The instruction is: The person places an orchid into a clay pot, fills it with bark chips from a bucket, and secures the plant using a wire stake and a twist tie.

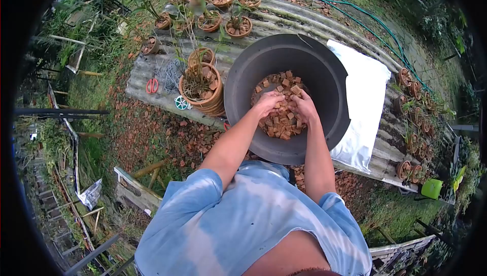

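Both of my hands reach into a large dark grey tub (238, 88) that holds a heap of brown, cube-like chunks (284, 124). My left hand (269, 103) is over the heap with its fingers curled together; what lies inside them is hidden. Close beside it on the right, my right hand (305, 107) has its fingers bent around a chunk (296, 90) at its fingertips. Loose chunks lie below and around both hands.
The tub stands on a corrugated sheet (147, 76). Left of it are a clay pot (215, 106), red-handled scissors (152, 85), wire (173, 73) and a green reel (181, 102). A white bag (362, 103) lies right. Several potted plants (238, 26) line the back; a green hose (350, 7) runs behind.
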{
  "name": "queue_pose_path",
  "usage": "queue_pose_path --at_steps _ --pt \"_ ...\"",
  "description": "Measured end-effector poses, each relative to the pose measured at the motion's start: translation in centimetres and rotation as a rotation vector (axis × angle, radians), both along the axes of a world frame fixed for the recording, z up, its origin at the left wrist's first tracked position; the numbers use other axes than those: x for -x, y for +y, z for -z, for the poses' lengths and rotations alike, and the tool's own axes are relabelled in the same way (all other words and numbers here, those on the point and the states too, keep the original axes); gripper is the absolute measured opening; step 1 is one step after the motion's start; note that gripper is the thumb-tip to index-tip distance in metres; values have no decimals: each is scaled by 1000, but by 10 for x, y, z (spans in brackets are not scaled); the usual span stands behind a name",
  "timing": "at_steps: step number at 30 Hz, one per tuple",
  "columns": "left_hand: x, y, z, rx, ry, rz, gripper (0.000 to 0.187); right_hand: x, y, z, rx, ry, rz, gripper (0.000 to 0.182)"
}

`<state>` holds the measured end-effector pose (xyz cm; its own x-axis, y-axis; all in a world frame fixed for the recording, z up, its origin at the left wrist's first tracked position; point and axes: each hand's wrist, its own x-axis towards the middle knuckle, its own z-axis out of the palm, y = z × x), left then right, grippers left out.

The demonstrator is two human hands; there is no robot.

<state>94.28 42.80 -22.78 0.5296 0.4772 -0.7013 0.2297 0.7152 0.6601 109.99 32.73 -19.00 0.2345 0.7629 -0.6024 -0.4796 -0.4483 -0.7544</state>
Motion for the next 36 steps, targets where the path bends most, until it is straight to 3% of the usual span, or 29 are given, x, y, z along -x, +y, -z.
queue_pose_path --at_steps 3,6,9,12,14,16,18,21,25,26,29,30,34,36 --pt "4 4 -15 -258 130 12 23 7 -4 2 13 -137 22 42" --pt "14 -1 -57 -640 280 113 27 11 -7 16 122 -945 -327 49" --pt "16 -7 -70 -509 247 -30 27 22 1 29 114 -1044 -339 55" --pt "26 -5 -76 -330 105 -167 24 31 13 27 47 -1028 -301 45" --pt "41 -9 -104 -317 71 -211 24 48 14 -4 -64 -1139 -215 33" --pt "59 -13 -140 -322 51 -201 26 65 16 -43 -110 -1048 -112 27" --pt "75 -11 -140 -354 -64 -224 28 83 19 -61 -245 -1083 31 18" --pt "127 -19 -180 -268 -173 -381 28 127 38 -100 -352 -1065 138 19" --pt "200 -12 -186 -235 -316 -444 26 183 61 -122 -608 -942 63 33" --pt "218 -12 -193 -249 -284 -515 25 192 68 -120 -612 -989 -69 54" --pt "277 2 -186 -271 -305 -705 21 226 88 -127 -684 -1288 -104 80" --pt "290 9 -186 -283 -309 -764 22 232 96 -125 -616 -1266 -166 107" --pt "303 52 -176 -431 -351 -902 23 247 126 -122 -608 -1365 -123 124" --pt "288 68 -180 -459 -353 -897 22 245 139 -124 -617 -1317 -166 122"
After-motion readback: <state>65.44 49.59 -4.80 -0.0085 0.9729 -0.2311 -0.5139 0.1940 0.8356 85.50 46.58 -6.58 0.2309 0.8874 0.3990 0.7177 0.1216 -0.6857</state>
